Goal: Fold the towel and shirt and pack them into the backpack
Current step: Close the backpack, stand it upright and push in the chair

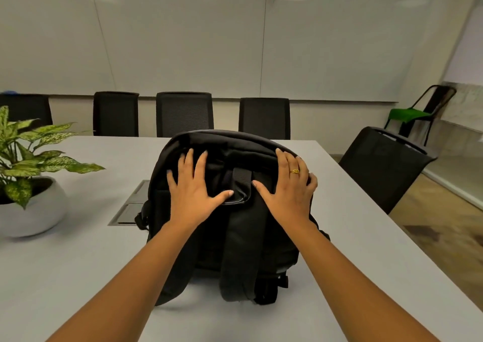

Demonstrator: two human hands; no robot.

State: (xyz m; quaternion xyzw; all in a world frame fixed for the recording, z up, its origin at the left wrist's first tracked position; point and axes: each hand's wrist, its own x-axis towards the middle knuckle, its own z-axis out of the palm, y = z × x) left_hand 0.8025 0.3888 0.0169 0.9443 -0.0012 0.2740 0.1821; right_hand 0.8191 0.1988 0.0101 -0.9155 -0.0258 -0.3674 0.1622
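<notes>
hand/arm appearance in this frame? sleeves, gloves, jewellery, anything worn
No gloves on either hand. The right hand wears a gold ring with a small raised ornament. The left hand shows no ring. No sleeve, watch or wristband shows on either arm as far as the frame reaches.

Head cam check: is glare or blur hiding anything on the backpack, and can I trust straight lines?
Head view: even indoor light, left hand and right hand sharp on the backpack, whose black fabric swallows seam detail. Head view: ceiling-light glare sits only on the whiteboard. Head view: wide-angle bend slants the whiteboard seams; the floor at right is smeared.
</notes>
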